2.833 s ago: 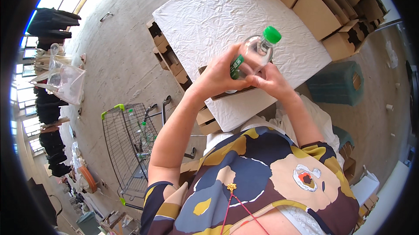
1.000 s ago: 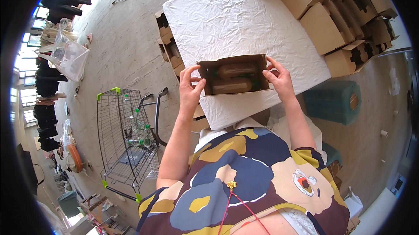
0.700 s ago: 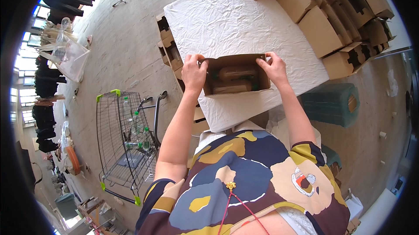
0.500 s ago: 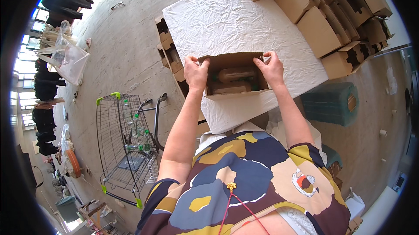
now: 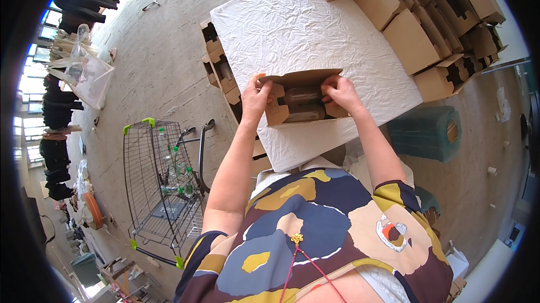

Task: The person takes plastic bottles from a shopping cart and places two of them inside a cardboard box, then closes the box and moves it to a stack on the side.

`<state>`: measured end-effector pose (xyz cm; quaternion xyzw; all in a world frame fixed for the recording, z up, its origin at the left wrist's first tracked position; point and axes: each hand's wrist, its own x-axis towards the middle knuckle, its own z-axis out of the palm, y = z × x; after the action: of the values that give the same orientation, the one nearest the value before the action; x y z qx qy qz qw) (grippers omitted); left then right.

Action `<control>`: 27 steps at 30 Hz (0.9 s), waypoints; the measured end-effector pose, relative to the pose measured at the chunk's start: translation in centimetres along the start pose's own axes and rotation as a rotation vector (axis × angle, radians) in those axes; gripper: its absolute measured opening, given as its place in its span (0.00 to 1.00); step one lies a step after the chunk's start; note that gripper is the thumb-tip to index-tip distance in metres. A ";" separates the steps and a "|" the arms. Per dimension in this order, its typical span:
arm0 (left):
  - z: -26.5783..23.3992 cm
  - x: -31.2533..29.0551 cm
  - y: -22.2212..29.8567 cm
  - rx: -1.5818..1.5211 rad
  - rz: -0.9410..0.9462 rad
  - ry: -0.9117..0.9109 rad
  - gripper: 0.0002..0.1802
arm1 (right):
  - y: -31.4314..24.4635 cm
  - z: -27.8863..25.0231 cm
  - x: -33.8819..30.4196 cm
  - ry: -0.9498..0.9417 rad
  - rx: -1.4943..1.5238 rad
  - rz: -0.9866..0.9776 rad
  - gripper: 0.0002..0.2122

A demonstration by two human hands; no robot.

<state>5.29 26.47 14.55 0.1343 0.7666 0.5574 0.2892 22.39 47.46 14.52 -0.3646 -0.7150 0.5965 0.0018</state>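
Observation:
An open cardboard box (image 5: pixel 301 79) stands on the white-covered table in front of me. Clear, rounded containers (image 5: pixel 304 96) lie inside it; whether they are bottles or jars I cannot tell. At the box's left end my left hand (image 5: pixel 256 98) grips the edge, thumb on top, and a notched side flap (image 5: pixel 275 113) there is folded inward. My right hand (image 5: pixel 341 94) pinches the cardboard at the right end, its fingertips over the opening. That hand partly hides the right flap.
Many empty cardboard boxes (image 5: pixel 413 39) are stacked at the table's far right. More cartons (image 5: pixel 216 58) stand along the left side of the table (image 5: pixel 270 22). On the floor are a wire shopping cart (image 5: pixel 163 190) with green-capped bottles and, at right, a green-wrapped roll (image 5: pixel 419 134).
The end flaps have been bent inward over the containers. My right hand has moved left and down toward the opening; my left hand has shifted slightly at its end.

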 end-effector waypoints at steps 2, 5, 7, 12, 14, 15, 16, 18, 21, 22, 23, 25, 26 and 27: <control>-0.7 -0.5 -0.1 -0.072 0.026 -0.102 0.23 | 0.3 -0.3 -0.2 0.033 0.165 -0.057 0.07; -1.9 -1.5 -0.6 -0.193 0.102 -0.267 0.32 | 1.1 -1.3 -1.2 0.069 0.357 -0.129 0.09; -2.5 -2.7 -0.1 -0.126 0.151 -0.310 0.37 | 1.9 -2.0 -2.5 0.024 0.367 -0.219 0.11; -4.5 -4.5 0.2 0.080 0.242 -0.434 0.58 | 1.2 -3.8 -7.1 -0.204 0.181 -0.349 0.20; -4.6 -5.0 0.7 0.163 0.218 -0.451 0.62 | 2.0 -4.4 -7.3 -0.207 0.034 -0.407 0.21; -4.5 -5.3 1.2 0.218 0.242 -0.442 0.60 | 2.4 -4.4 -7.5 -0.184 0.022 -0.415 0.20; -4.3 -5.3 1.5 0.273 0.266 -0.431 0.58 | 2.8 -4.4 -7.6 -0.161 0.010 -0.422 0.20; -4.0 -4.9 1.1 0.355 0.280 -0.340 0.46 | 3.8 -3.7 -6.7 -0.047 0.178 -0.330 0.20; -3.6 -4.5 -0.2 0.428 0.354 -0.196 0.31 | 3.5 -2.5 -5.5 0.178 0.032 -0.291 0.26; -3.2 -4.4 -0.6 0.443 0.387 -0.149 0.26 | 3.7 -2.1 -5.1 0.238 0.013 -0.308 0.28; -2.6 -4.4 -1.0 0.372 0.417 -0.062 0.20 | 3.8 -1.5 -4.7 0.297 -0.007 -0.324 0.31; -1.7 -4.3 -1.9 0.355 0.411 0.014 0.17 | 3.8 -1.0 -4.0 0.305 -0.057 -0.311 0.36; -1.2 -4.2 -2.3 0.345 0.409 0.052 0.16 | 4.7 -0.7 -3.0 0.273 -0.020 -0.318 0.36; -0.4 -4.6 -1.8 0.285 0.333 0.070 0.12 | 6.1 -0.4 -1.8 0.240 0.019 -0.324 0.35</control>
<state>8.89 23.10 14.35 0.2790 0.8144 0.4878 0.1446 27.04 46.96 10.24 -0.3134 -0.7531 0.5475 0.1865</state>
